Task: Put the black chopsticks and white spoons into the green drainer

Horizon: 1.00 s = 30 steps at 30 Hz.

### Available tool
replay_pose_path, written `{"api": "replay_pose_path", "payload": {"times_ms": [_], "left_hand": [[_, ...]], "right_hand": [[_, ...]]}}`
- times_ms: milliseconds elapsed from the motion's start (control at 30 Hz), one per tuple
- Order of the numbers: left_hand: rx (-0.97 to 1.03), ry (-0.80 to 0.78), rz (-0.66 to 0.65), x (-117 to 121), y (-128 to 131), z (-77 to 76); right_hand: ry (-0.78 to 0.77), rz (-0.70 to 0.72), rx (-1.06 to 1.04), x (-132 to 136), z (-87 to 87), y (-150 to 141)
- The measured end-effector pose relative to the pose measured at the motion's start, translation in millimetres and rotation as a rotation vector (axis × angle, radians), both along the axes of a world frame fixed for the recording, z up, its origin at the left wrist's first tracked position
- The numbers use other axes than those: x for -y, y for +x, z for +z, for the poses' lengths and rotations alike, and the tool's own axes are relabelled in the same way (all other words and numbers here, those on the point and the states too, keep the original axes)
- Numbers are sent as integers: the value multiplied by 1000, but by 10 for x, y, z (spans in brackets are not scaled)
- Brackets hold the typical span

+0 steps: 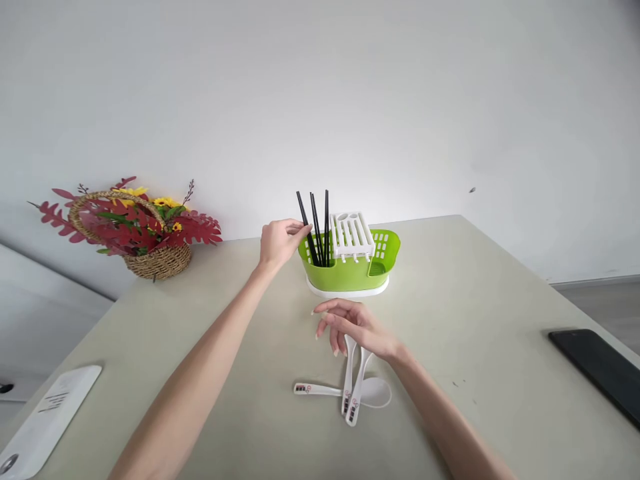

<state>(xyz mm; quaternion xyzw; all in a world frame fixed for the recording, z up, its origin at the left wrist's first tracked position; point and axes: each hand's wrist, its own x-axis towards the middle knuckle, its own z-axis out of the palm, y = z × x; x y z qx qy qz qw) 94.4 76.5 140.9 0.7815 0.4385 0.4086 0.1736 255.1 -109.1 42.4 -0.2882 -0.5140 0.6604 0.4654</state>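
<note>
Several black chopsticks (315, 220) stand in the left compartment of a green utensil basket (345, 277) with a white base. My left hand (283, 241) pinches the leftmost chopstick, which leans to the left, just above the basket's rim. In front of the basket my right hand (357, 327) hovers with its fingers loosely spread and nothing in them. Below that hand lie three white spoons (375, 392) crossed on the table, their handles printed with small dark and red marks. The right hand covers part of two spoons.
A slotted white rack (353, 235) sits over the basket's middle. At the back left stands a wicker basket (160, 262) of red and yellow artificial flowers. A white printed object (55, 413) lies front left, a black phone (597, 367) near the right edge. The wall closes the back.
</note>
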Motion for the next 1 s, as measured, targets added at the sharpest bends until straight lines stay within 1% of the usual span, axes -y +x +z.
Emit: {"api": "replay_pose_path", "payload": {"times_ms": [200, 367, 533, 700, 867, 1000], "left_hand": [[-60, -83, 16, -8, 68, 10], [-78, -41, -1, -18, 80, -9], [-101, -5, 45, -94, 52, -50], [-77, -32, 28, -154, 33, -104], [-42, -86, 14, -137, 8, -159], [75, -121, 50, -130, -97, -237]], "right_hand": [[1, 17, -13, -15, -25, 4], [-3, 22, -13, -20, -14, 14], [-9, 20, -4, -18, -23, 11], [-6, 14, 1, -19, -36, 10], [-5, 10, 7, -15, -16, 25], [3, -7, 15, -12, 4, 55]]}}
